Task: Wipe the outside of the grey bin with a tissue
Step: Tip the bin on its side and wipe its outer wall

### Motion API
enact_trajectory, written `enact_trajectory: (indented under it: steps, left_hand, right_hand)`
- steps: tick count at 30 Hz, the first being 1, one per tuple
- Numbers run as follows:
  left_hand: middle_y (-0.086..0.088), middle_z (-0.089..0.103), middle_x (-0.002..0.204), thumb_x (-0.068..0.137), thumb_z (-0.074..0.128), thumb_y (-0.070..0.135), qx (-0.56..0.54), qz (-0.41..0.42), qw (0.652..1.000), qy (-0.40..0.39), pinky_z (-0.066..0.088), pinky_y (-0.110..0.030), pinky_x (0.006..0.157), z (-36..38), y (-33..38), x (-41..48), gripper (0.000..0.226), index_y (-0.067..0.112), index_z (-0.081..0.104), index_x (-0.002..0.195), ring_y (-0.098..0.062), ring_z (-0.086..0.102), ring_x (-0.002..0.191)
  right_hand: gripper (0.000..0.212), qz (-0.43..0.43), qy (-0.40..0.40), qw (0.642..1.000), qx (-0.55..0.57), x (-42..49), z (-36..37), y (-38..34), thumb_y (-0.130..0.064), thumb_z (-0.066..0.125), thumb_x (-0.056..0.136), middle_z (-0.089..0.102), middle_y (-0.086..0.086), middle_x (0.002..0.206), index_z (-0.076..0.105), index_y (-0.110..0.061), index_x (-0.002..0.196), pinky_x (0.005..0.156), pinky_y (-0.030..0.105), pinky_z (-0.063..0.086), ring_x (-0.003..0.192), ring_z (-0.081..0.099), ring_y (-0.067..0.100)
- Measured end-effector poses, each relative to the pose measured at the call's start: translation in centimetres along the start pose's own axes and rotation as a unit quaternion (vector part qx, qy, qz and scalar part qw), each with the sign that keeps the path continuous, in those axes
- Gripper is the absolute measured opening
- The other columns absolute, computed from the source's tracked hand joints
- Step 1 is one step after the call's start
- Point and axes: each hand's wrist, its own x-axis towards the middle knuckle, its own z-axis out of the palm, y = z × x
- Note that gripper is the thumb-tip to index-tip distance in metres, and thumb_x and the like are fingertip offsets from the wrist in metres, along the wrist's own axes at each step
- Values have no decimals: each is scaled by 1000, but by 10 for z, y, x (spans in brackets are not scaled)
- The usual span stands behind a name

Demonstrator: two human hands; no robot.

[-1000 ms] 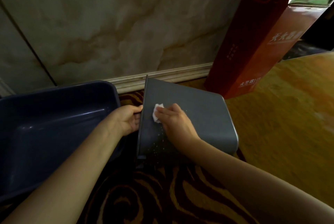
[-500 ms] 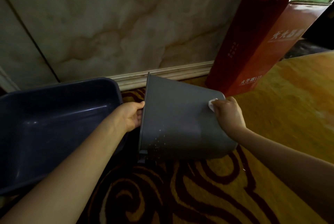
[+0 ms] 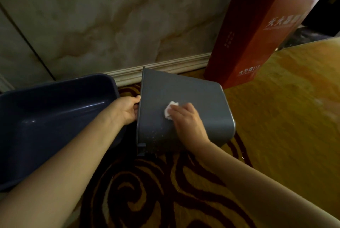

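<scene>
The left hand (image 3: 128, 110) grips the tipped grey bin's (image 3: 198, 99) rim while the right hand's (image 3: 185, 119) fingers press a white tissue (image 3: 168, 111) flat against its upturned side.

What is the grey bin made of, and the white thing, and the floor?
The bin looks like moulded plastic, matte: smooth flat side, rounded corners, dull even sheen. The tissue under the right hand seems soft thin paper, crumpled and bunched. The floor by the bin looks like carpet: swirly woven-looking pattern, no shine. That's probable, not certain.

Bin mouth (image 3: 140, 110) hidden; basin (image 3: 55, 117) cropped
</scene>
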Motion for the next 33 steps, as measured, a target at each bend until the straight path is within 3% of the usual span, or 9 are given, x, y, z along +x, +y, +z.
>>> enact_trajectory:
  steps: [2, 6, 8, 11, 17, 22, 25, 29, 33]
  left_hand:
    - [1, 62, 38, 97, 39, 17, -6, 0, 1000, -2, 49, -18, 35, -1, 0, -2, 27, 12, 54, 76, -15, 61, 56]
    - [1, 62, 38, 98, 38, 17, -10, 4, 1000, -10, 48, -18, 35, 0, -1, -6, 28, 11, 53, 75, -11, 62, 39]
    - [-3, 64, 51, 98, 38, 17, -7, 5, 1000, -10, 51, -24, 47, 1, -1, -7, 28, 11, 53, 75, -15, 61, 55]
    - [-4, 56, 75, 98, 38, 17, -6, 2, 1000, -3, 46, -27, 61, 2, -1, -8, 27, 11, 54, 76, -15, 53, 68]
    - [-6, 54, 77, 98, 38, 18, -8, 6, 1000, -1, 44, -32, 84, 6, -1, -5, 29, 10, 53, 75, -16, 53, 69]
    - [-4, 63, 65, 97, 40, 19, -3, 1, 1000, -10, 50, -27, 58, 0, -1, 1, 27, 12, 55, 77, -14, 55, 68]
    - [-1, 66, 51, 96, 42, 19, -12, 1, 1000, -15, 52, -20, 41, -4, -1, 4, 24, 12, 57, 78, -14, 59, 66]
    - [0, 68, 47, 96, 43, 19, -30, 12, 999, -42, 52, -20, 39, -5, 0, 9, 23, 12, 58, 80, -11, 66, 45]
    - [1, 71, 56, 95, 42, 28, -23, 18, 992, -125, 53, -22, 44, -19, -9, 5, 26, 15, 62, 85, -11, 68, 50]
  right_hand:
    - [19, 81, 19, 996, -36, -16, -9, 27, 1, 59, 84, 70, 12, 105, 69, -6, 98, 76, 38, 48, 83, 56, 28]
    - [24, 259, 63, 960, -88, -42, -25, 64, -5, 55, 90, 66, 6, 119, 66, -10, 110, 84, 37, 46, 98, 51, 25]
    - [23, 289, 87, 950, -82, -42, -22, 55, -4, 54, 90, 66, 6, 118, 67, -10, 108, 82, 36, 46, 98, 50, 24]
    - [22, 237, 102, 966, -33, -35, -2, 9, 1, 56, 86, 68, 6, 108, 67, -12, 99, 74, 29, 44, 91, 53, 23]
    - [22, -1, 21, 999, 29, -24, 47, -74, -8, 44, 89, 60, 5, 118, 60, -11, 103, 77, 25, 43, 82, 49, 16]
    - [19, 1, 56, 998, 1, -42, 39, -34, -9, 50, 87, 61, 12, 117, 60, -8, 104, 81, 29, 39, 87, 49, 21]
    - [19, 115, 133, 984, -28, -67, 23, 12, -7, 50, 88, 62, 13, 113, 62, -7, 103, 83, 29, 40, 96, 46, 21]
    - [19, 233, 196, 951, -48, -89, 2, 60, -2, 56, 86, 63, 11, 113, 61, -8, 104, 87, 23, 30, 97, 52, 26]
    - [16, 272, 210, 938, -41, -81, -2, 71, -1, 56, 88, 63, 13, 113, 62, -4, 103, 82, 25, 33, 97, 51, 29]
